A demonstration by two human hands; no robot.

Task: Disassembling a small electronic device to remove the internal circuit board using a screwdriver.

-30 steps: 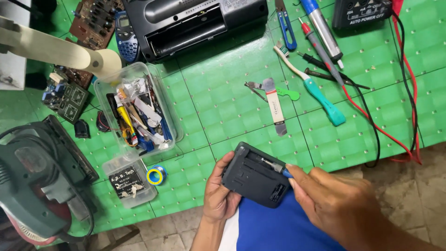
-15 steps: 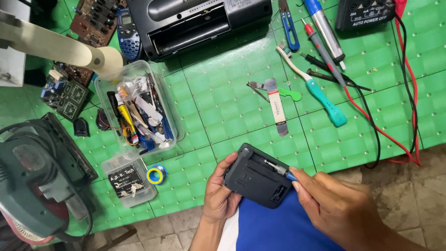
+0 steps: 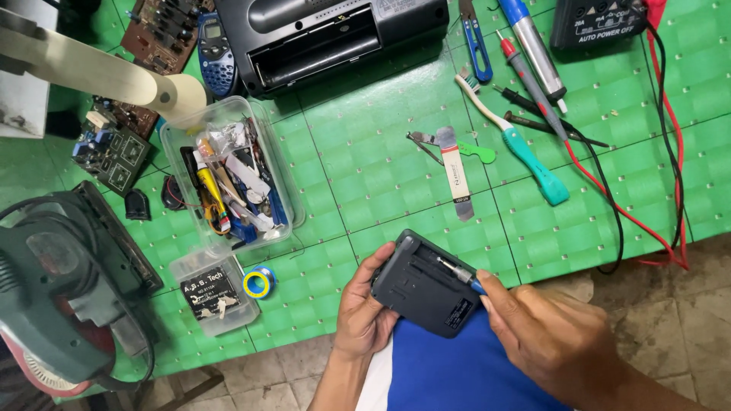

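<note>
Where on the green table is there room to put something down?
Bare green mat lies between the clear parts tub and the metal pry tool. Another patch sits under the teal toothbrush. The top edge and left side are crowded.

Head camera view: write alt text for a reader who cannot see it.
A left hand holds a small black device at the edge of a green mat, while the right hand presses a screwdriver into its back. A clear box of parts, a toothbrush and red and black probe wires lie on the mat.
</note>
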